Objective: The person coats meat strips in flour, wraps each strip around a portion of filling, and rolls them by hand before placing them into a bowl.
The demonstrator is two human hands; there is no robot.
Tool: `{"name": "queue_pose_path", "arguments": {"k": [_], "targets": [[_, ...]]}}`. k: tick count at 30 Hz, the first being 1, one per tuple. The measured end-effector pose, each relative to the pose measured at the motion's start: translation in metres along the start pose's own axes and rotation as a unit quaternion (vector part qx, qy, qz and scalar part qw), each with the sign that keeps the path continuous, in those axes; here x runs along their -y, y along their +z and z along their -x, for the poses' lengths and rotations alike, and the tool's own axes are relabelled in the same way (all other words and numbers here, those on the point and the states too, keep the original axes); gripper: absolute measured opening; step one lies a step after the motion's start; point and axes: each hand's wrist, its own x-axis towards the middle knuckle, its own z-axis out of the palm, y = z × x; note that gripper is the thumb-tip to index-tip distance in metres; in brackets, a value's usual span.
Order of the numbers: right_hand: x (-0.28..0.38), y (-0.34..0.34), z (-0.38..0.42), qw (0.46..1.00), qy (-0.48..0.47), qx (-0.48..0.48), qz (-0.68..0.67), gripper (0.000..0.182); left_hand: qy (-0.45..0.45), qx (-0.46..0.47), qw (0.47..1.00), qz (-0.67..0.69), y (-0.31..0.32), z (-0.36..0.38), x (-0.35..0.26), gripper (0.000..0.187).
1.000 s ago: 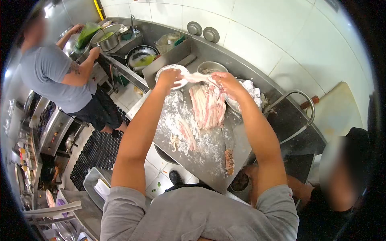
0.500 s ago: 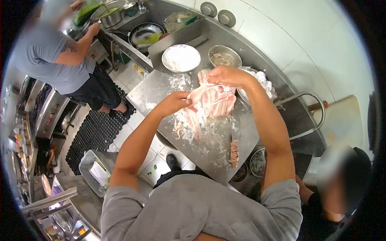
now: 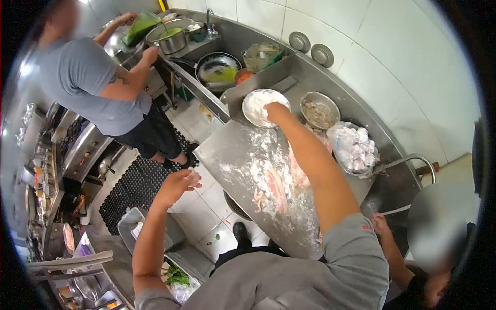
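Note:
My right hand (image 3: 277, 112) is in the bowl of white flour (image 3: 254, 107), its fingers partly hidden by the hand and the powder. My left hand (image 3: 186, 185) is raised off the counter's left edge, fingers curled and whitened; whether anything is between them is too small to tell. Strips of pale pink meat (image 3: 277, 190) lie on the floured steel counter (image 3: 217, 147), and more meat is partly covered by my right forearm. Right of the flour stands a metal bowl with wet, greyish contents (image 3: 320, 114). A bowl of floured white pieces (image 3: 355, 150) is beyond my right forearm.
A person in a grey shirt (image 3: 85, 85) stands at the upper left, holding a green bag (image 3: 140, 30) by a pot (image 3: 172, 42). A pan (image 3: 217, 68) sits in the sink. Another person's hand (image 3: 381, 223) is at the lower right, near a curved metal rail (image 3: 433, 170).
My right hand has left the meat and gone into the flour bowl. My left hand has let go of the meat and moved left, off the counter. The view has shifted.

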Motion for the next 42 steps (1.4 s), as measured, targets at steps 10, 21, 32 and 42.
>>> {"name": "queue_pose_path", "arguments": {"k": [10, 21, 32, 42], "targets": [[-0.018, -0.048, 0.042, 0.944, 0.001, 0.079, -0.32, 0.023, 0.178, -0.048, 0.97, -0.157, -0.036, 0.019, -0.013, 0.016], [0.032, -0.008, 0.214, 0.953, -0.091, 0.224, -0.18, 0.032, 0.328, -0.077, 0.863, -0.375, 0.0, 0.011, -0.046, 0.012], [0.091, -0.058, 0.247, 0.809, -0.081, 0.008, -0.583, 0.035, 0.378, 0.173, 0.824, -0.384, 0.096, 0.001, -0.118, 0.02], [0.065, 0.001, 0.331, 0.819, 0.112, -0.007, -0.563, 0.035, 0.246, 0.287, 0.856, -0.352, 0.16, -0.07, -0.097, 0.014]]}}
